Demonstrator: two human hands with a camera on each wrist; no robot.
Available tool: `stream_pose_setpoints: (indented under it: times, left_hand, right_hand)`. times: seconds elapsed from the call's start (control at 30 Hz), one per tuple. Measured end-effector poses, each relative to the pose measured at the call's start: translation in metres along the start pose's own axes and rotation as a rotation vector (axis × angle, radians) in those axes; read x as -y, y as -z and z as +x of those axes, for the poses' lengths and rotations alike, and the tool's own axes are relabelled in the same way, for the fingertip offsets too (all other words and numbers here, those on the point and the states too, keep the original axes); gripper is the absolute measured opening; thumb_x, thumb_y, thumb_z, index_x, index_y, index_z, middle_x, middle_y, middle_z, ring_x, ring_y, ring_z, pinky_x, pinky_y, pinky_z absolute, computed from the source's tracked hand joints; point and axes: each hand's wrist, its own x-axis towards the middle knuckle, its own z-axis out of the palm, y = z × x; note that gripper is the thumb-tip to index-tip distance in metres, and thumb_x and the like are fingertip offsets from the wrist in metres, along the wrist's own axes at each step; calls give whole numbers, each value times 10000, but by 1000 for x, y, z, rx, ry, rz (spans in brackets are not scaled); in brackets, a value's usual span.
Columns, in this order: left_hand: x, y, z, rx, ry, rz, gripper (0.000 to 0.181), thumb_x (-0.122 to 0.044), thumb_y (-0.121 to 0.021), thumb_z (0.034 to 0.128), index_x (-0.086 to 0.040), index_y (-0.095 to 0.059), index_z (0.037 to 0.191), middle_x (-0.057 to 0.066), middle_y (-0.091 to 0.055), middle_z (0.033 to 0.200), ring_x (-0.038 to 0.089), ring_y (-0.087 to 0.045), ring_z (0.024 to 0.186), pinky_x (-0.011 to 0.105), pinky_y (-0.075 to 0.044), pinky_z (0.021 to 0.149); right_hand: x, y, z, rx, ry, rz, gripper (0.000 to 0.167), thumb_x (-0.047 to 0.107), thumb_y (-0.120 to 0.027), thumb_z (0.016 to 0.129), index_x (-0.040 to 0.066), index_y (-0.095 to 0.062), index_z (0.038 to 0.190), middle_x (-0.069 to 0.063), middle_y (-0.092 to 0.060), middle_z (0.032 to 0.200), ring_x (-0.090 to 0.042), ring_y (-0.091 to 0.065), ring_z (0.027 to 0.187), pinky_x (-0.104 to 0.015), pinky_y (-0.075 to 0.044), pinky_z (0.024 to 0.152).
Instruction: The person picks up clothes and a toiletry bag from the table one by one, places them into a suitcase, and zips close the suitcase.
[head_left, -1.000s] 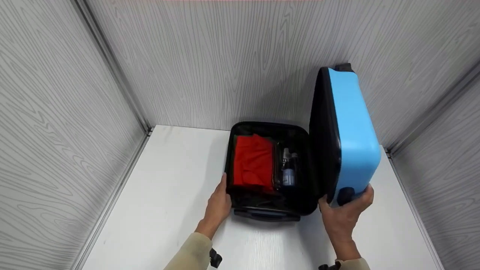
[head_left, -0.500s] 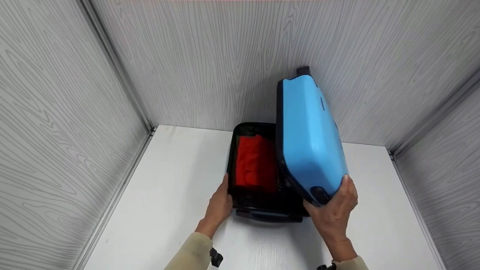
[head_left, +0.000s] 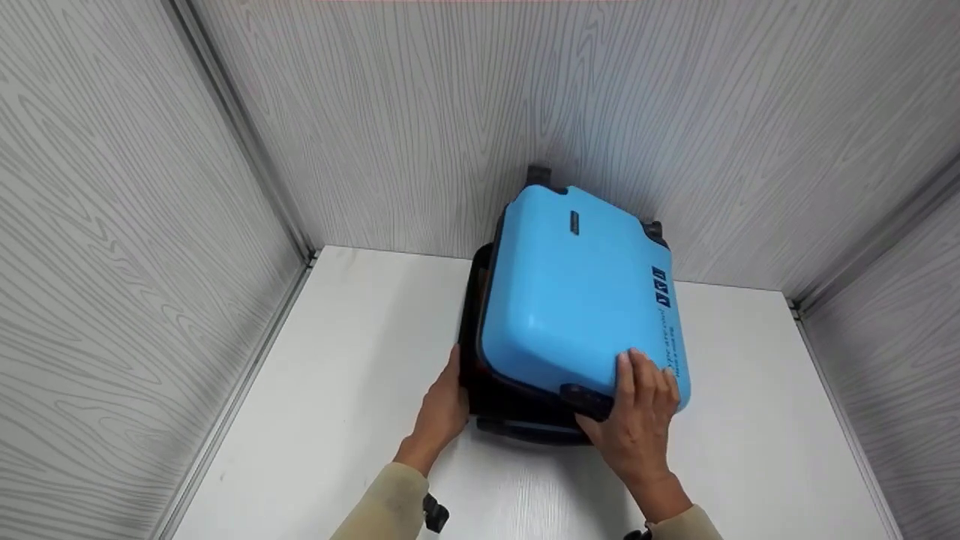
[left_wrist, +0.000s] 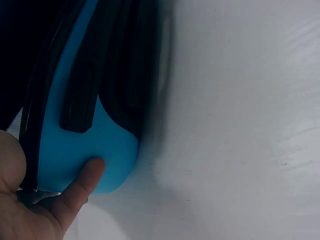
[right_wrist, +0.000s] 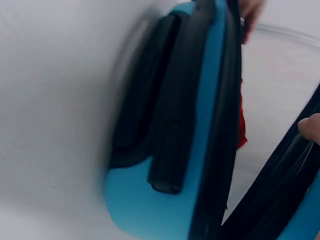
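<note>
A small blue hard-shell suitcase stands part-open, its lid tilted over the black-lined base. My left hand holds the base's near left corner; in the left wrist view a finger lies against the blue shell. At the lid's near right corner, my right hand grips the edge, fingers on top and thumb at the rim. A bit of red cloth shows past the base's rim in the right wrist view. The lid hides most of the inside.
The suitcase lies on a white tabletop, close to a grey wood-grain back wall. Panels rise on both sides. Black wheels stick out at the lid's far end. A black handle lies along the base's near side.
The lid has swung from nearly upright on the right, down and leftward over the base, carried by my right hand. Red cloth and bottles inside became covered. My left hand stays at the corner.
</note>
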Motion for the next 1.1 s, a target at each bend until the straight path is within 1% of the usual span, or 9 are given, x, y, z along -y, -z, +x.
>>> stream_pose_setpoints:
  times: [0.13, 0.27, 0.43, 0.63, 0.8, 0.87, 0.93, 1.03, 1.1]
  left_hand:
    - [-1, 1, 0, -3, -32, 7, 630, -82, -442, 1117, -30, -177, 1687, 222, -420, 1643, 390, -493, 1458, 530, -448, 1160]
    - [0, 4, 0, 15, -37, -17, 634, -101, -435, 1125, -47, -159, 1694, 219, -418, 1646, 380, -540, 1414, 525, -481, 1118]
    - [2, 7, -1, 27, -23, -60, 636, -83, -433, 1115, -51, -170, 1693, 203, -416, 1652, 348, -590, 1349, 515, -500, 1065]
    - [4, 7, -1, 34, -24, -81, 643, -19, -410, 1075, -20, -196, 1681, 202, -380, 1671, 356, -440, 1500, 518, -408, 1193]
    - [5, 10, -1, 72, -4, -122, 634, -32, -383, 1081, -22, -184, 1683, 188, -328, 1699, 357, -386, 1536, 511, -358, 1232]
    - [5, 12, -1, 102, 28, -175, 626, -54, -355, 1095, -52, -169, 1692, 178, -315, 1708, 394, -533, 1416, 532, -430, 1167]
    - [5, 15, -1, 126, 48, -216, 609, -85, -332, 1114, -80, -162, 1699, 164, -301, 1716, 387, -554, 1392, 532, -431, 1157]
    - [5, 18, -1, 154, 62, -244, 582, -123, -307, 1133, -91, -173, 1699, 157, -291, 1720, 392, -525, 1424, 535, -402, 1188]
    - [3, 21, 0, 160, 80, -249, 568, -135, -304, 1135, -92, -206, 1693, 149, -297, 1717, 355, -345, 1562, 511, -293, 1268]
  right_hand:
    - [4, -6, -5, 26, 82, -56, 1178, 349, -1024, 567, 24, -425, 1528, -240, -489, 1515, -421, -446, 1366, -574, -215, 1216]
    - [6, -12, -8, 50, 116, -92, 1244, 316, -1060, 486, 49, -429, 1523, -220, -491, 1517, -405, -440, 1376, -539, -195, 1244]
    - [8, -14, -12, 130, 141, -110, 1268, 318, -1067, 488, 81, -406, 1544, -204, -463, 1535, -397, -415, 1398, -537, -169, 1258]
    - [15, -11, -16, 295, 148, -100, 1226, 319, -1060, 559, 103, -410, 1576, -192, -431, 1564, -389, -376, 1450, -567, -173, 1240]
    - [12, -3, -8, 275, 127, 28, 987, 409, -936, 762, 95, -473, 1576, -181, -494, 1539, -386, -421, 1426, -507, -160, 1266]
    - [6, 1, -4, 229, 85, 103, 806, 470, -806, 904, 74, -519, 1546, -175, -549, 1491, -386, -465, 1382, -471, -204, 1251]
    - [-4, 5, 0, 169, 18, 166, 686, 492, -689, 999, 35, -567, 1496, -193, -591, 1430, -398, -509, 1323, -480, -290, 1191]
    - [-22, 13, 6, 130, -148, 225, 595, 409, -656, 1045, -12, -581, 1459, -240, -578, 1395, -417, -512, 1286, -521, -374, 1098]
    - [-34, 20, 9, 151, -293, 242, 568, 319, -690, 1031, -25, -563, 1464, -261, -542, 1417, -421, -493, 1306, -570, -409, 1075]
